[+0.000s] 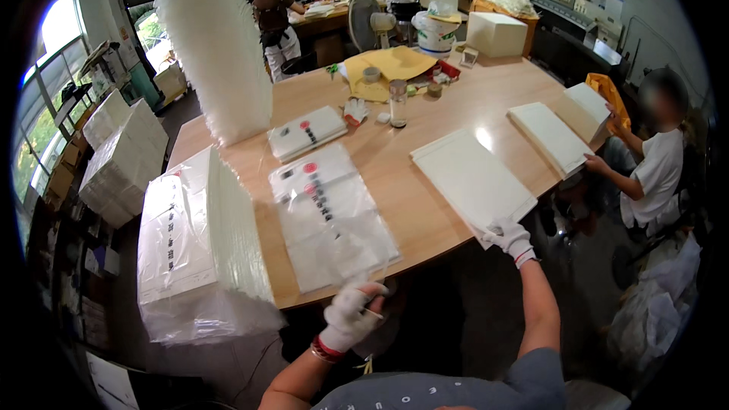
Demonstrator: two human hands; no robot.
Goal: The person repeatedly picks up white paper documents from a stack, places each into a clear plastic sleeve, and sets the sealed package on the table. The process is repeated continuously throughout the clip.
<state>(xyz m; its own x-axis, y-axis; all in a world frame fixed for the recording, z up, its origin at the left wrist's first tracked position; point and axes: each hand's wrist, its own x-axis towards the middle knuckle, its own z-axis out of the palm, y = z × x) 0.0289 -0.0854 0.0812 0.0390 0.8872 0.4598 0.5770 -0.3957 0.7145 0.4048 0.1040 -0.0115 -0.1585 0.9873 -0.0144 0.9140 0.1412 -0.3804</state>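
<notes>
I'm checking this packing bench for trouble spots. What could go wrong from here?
The flat white box juts past the table edge, held only at its corner by the right hand; it might slip off. The clear plastic bag under the left hand also overhangs and could slide. The tall white stack leans and may topple.

- Head-worn fisheye view, angled down and forward over the tabletop [425,205] from its near edge
- Close to both hands; edges bent toward the rim

Clear printed bag [330,216] and white flat box [472,180] lie flat on table.
</notes>
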